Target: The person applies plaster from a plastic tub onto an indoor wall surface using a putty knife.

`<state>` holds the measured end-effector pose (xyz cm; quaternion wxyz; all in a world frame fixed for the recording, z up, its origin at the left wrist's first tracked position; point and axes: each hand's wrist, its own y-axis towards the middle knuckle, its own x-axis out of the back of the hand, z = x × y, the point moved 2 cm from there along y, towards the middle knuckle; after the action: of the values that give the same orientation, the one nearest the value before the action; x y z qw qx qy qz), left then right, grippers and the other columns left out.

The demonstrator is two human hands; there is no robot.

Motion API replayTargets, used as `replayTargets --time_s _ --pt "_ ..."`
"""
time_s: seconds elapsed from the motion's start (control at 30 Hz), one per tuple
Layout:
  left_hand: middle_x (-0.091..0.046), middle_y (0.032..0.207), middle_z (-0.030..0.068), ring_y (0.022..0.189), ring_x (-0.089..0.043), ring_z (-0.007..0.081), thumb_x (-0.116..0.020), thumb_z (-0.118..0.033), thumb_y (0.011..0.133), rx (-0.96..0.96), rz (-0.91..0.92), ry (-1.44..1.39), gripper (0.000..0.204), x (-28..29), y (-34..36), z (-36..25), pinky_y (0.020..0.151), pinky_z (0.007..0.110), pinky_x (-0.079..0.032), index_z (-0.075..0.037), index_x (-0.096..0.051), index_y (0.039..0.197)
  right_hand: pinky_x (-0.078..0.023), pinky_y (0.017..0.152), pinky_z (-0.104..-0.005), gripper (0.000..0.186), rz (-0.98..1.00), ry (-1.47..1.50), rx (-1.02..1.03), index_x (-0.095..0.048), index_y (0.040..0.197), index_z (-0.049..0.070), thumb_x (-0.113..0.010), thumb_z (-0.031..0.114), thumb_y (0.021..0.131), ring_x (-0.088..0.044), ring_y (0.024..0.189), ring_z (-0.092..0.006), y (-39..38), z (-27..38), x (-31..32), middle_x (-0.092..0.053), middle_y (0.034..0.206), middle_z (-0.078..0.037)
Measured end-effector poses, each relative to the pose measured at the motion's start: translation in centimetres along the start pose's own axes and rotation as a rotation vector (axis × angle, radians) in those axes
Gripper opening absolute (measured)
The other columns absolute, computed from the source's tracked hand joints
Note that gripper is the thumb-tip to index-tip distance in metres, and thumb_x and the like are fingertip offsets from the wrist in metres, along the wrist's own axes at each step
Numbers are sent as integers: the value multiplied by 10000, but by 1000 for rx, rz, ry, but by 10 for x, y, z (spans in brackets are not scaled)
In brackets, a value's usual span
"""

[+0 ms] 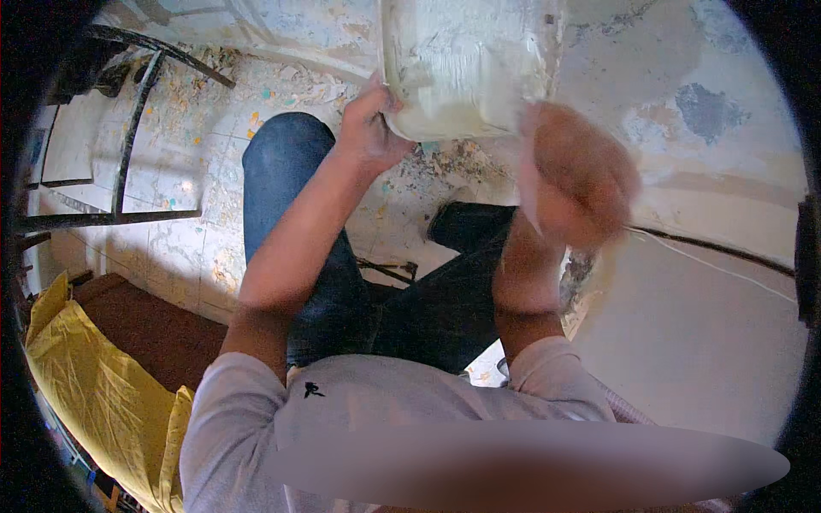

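Observation:
A pale rectangular panel or shallow tray (470, 68), streaked with whitish smears, is held up at the top of the view against the patchy wall. Its upper end runs out of the picture, and I cannot make out its exact kind. My left hand (372, 128) is closed around its lower left corner, thumb on the near edge. Beside the lower right corner is my right hand (586, 175), smeared by motion. Its fingers look curled, but whether they hold anything or touch the panel does not show.
Peeling paint covers the wall (650, 94). Paint flakes litter the tiled floor (218, 162). To the left stand a black metal frame (128, 137), a brown surface (145, 329) and a yellow cloth (107, 376). A thin white cable (727, 269) runs along the right.

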<state>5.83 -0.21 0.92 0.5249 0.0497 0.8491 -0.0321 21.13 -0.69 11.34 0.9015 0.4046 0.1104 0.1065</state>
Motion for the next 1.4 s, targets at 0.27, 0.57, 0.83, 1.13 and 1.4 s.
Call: replayTargets --time_s 0.27,0.57,0.83,1.13,1.4 --pt "-520 1223 173 1149 -519 338 -473 -169 624 47 68 -144 722 22 -2 0 993 477 -408 -5 -386 1321 -243 504 -371 293 229 244 93 -374 577 67 -433 233 811 -306 488 -195 3 23 -8 -346 526 -53" --pt "-488 1254 164 1167 -502 341 -480 -184 617 56 56 -27 762 2 -4 1 993 494 -406 -35 -343 1352 -245 511 -370 274 124 129 -21 -391 584 65 -440 220 805 -299 481 -191 3 4 -1 -348 520 -55" --pt "-485 1281 171 1179 -493 348 -479 -184 619 32 8 -89 765 9 -2 -1 1011 493 -388 -31 -354 1358 -242 507 -373 233 89 132 -4 -370 559 70 -429 174 760 -301 490 -188 5 19 -1 -343 525 -53" --pt "-545 1202 160 1118 -521 352 -500 -204 600 67 62 -202 706 8 1 0 992 516 -390 -3 -455 1275 -228 487 -359 213 93 75 43 -367 561 53 -463 150 724 -320 499 -194 0 17 -9 -373 542 -60" --pt "-559 1172 156 1109 -529 347 -495 -195 601 55 -3 -139 701 9 3 -5 991 521 -394 -12 -455 1276 -240 514 -365 275 -45 -191 -29 -353 549 73 -480 212 749 -298 482 -193 4 11 -9 -339 506 -35"
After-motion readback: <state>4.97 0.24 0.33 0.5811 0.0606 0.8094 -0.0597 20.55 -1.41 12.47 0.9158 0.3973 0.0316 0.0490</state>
